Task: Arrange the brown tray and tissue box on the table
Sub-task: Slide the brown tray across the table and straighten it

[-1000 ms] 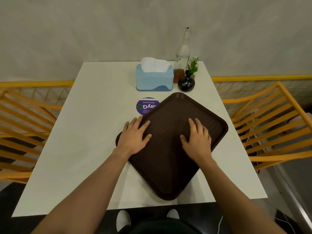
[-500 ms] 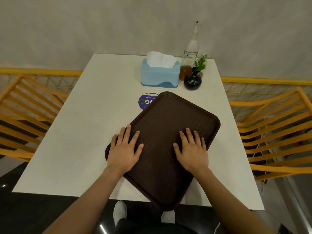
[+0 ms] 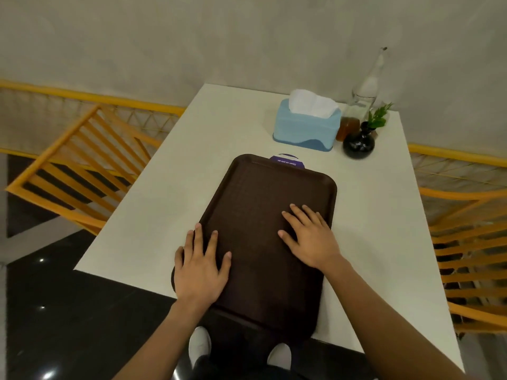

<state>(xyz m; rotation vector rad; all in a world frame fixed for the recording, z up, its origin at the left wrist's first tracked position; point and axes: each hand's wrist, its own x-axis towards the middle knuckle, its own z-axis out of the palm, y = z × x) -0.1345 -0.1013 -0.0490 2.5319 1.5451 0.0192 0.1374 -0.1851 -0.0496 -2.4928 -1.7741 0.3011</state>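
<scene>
The brown tray (image 3: 263, 215) lies flat, its near end overhanging the table edge; the blue tissue box (image 3: 306, 130) stands beyond it.

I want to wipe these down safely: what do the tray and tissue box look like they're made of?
Tray: probably moulded plastic, dark brown and matte, with a fine grid texture and a rounded raised rim. Tissue box: likely smooth plastic, light blue over a darker blue wavy base, with a soft sheen; white paper tissue sticks out on top.

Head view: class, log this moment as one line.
left hand: flat on brown tray | right hand: flat on tray | tissue box: untouched
</scene>
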